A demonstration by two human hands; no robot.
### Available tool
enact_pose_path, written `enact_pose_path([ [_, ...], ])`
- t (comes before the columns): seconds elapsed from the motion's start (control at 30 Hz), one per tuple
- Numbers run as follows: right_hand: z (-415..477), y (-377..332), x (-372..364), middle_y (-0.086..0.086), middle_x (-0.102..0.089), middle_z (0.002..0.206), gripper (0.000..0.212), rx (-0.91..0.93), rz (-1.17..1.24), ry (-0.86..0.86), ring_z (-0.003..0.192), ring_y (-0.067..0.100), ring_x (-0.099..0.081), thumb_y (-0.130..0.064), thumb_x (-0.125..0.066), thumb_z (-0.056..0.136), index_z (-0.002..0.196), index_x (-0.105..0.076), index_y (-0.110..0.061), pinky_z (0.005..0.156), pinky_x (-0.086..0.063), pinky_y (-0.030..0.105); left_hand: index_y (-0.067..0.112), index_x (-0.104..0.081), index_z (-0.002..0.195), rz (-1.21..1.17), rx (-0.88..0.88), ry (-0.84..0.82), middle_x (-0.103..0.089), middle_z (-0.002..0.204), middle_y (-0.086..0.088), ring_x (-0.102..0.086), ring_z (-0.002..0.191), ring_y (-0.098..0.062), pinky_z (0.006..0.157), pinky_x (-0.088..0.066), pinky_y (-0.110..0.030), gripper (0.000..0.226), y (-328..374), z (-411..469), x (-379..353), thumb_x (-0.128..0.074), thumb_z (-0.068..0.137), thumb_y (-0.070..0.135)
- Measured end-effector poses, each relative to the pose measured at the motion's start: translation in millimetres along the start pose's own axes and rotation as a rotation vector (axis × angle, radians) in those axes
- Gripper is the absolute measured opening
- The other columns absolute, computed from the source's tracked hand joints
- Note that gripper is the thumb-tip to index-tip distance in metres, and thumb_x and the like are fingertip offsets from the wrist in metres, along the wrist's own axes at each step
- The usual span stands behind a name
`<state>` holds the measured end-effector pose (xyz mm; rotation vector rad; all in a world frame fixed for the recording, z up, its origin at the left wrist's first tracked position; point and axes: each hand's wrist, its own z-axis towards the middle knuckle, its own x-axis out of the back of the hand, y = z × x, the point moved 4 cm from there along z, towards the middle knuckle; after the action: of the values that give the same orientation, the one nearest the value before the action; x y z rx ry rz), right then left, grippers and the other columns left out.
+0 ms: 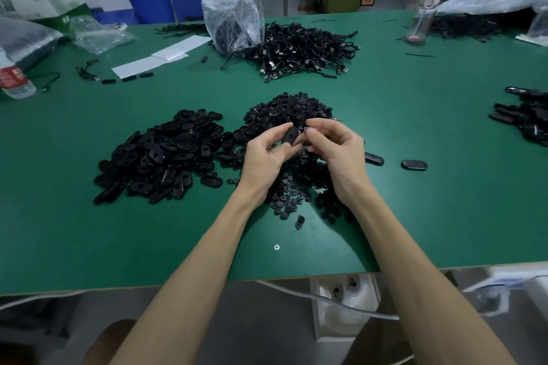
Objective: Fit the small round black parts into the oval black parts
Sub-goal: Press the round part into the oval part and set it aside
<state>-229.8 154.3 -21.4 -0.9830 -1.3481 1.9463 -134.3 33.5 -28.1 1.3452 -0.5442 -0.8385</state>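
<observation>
My left hand [267,154] grips one oval black part [290,136] between thumb and fingers, above the middle of the green table [415,201]. My right hand [335,148] is right beside it, thumb and fingers curled toward the oval part; whether a small round part sits in its fingertips is hidden. A heap of small round black parts [292,111] lies under and beyond both hands. To the left spreads a heap of oval black parts [166,157]. Two separate oval parts [414,165] lie on the table to the right of my right hand.
A pile of black cables [305,50] and a clear plastic bag [234,21] sit farther back. White paper sheets [166,56] and a water bottle [14,77] are at the left. More black parts [525,118] lie at the right edge. A screw [276,247] is near the front.
</observation>
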Motion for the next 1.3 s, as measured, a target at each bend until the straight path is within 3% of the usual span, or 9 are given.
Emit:
enact_pose_path([
  [0.13,-1.0,-0.5,-2.3,0.001,-0.076,0.098,0.024,0.001,-0.033,-0.043,0.092,0.014,-0.071,-0.001,-0.076,0.087,0.108,-0.078,-0.012,0.082,-0.058,0.029,-0.005,-0.060,0.136,-0.007,-0.001,-0.017,-0.072,0.120,-0.004,-0.075,0.108,-0.021,0.088,-0.059,-0.026,0.037,1.4,-1.8,-1.3,-0.057,0.100,-0.012],
  [0.3,-1.8,-1.6,-3.0,0.005,-0.078,0.101,0.020,0.000,-0.026,-0.070,0.092,0.014,-0.071,-0.006,-0.077,0.090,0.108,-0.079,-0.012,0.079,-0.057,0.028,-0.007,-0.062,0.135,0.006,-0.008,-0.012,-0.071,0.127,-0.015,-0.073,0.112,-0.023,0.092,-0.061,-0.035,0.036,1.6,-1.4,-1.2,-0.057,0.100,-0.011],
  [0.43,-3.1,-2.2,-4.4,0.005,-0.077,0.103,0.019,-0.001,-0.009,-0.105,0.090,0.011,-0.069,-0.006,-0.074,0.092,0.108,-0.079,-0.014,0.079,-0.056,0.027,-0.004,-0.064,0.133,0.020,-0.014,-0.011,-0.072,0.124,-0.013,-0.074,0.111,-0.021,0.092,-0.061,-0.034,0.036,3.1,-2.6,-1.2,-0.057,0.099,-0.011],
  [0.6,-2.7,-1.8,-3.7,0.010,-0.073,0.102,0.022,-0.047,0.080,-0.115,0.082,0.019,-0.064,-0.003,-0.073,0.091,0.110,-0.079,-0.013,0.079,-0.055,0.029,-0.005,-0.065,0.132,0.018,-0.009,-0.006,-0.073,0.122,-0.012,-0.074,0.110,-0.023,0.092,-0.061,-0.036,0.035,3.7,-3.6,-0.9,-0.057,0.099,-0.011],
  [0.8,-4.7,-5.1,-5.1,0.007,-0.074,0.095,0.020,-0.017,0.048,-0.080,0.085,0.020,-0.068,0.000,-0.078,0.086,0.104,-0.079,-0.011,0.075,-0.056,0.030,-0.005,-0.065,0.132,0.006,-0.018,-0.018,-0.073,0.123,-0.018,-0.075,0.107,-0.025,0.089,-0.062,-0.034,0.034,3.3,-2.7,-0.8,-0.057,0.099,-0.010],
  [1.13,-6.1,-8.2,1.3,0.004,-0.078,0.090,0.016,0.045,-0.107,0.058,0.082,0.013,-0.072,-0.001,-0.078,0.087,0.098,-0.077,-0.012,0.072,-0.056,0.025,0.000,-0.068,0.128,-0.015,-0.027,-0.023,-0.074,0.119,-0.013,-0.076,0.104,-0.026,0.086,-0.062,-0.033,0.032,2.1,-3.2,0.1,-0.061,0.098,-0.009],
  [1.3,-7.4,-8.7,-2.6,0.006,-0.077,0.094,0.013,0.104,-0.337,0.050,0.087,0.023,-0.072,-0.002,-0.076,0.089,0.097,-0.080,-0.011,0.080,-0.060,0.035,-0.001,-0.070,0.126,-0.017,-0.040,-0.029,-0.074,0.119,-0.014,-0.076,0.105,-0.026,0.085,-0.063,-0.033,0.031,1.9,-2.7,0.7,-0.064,0.097,-0.008],
])
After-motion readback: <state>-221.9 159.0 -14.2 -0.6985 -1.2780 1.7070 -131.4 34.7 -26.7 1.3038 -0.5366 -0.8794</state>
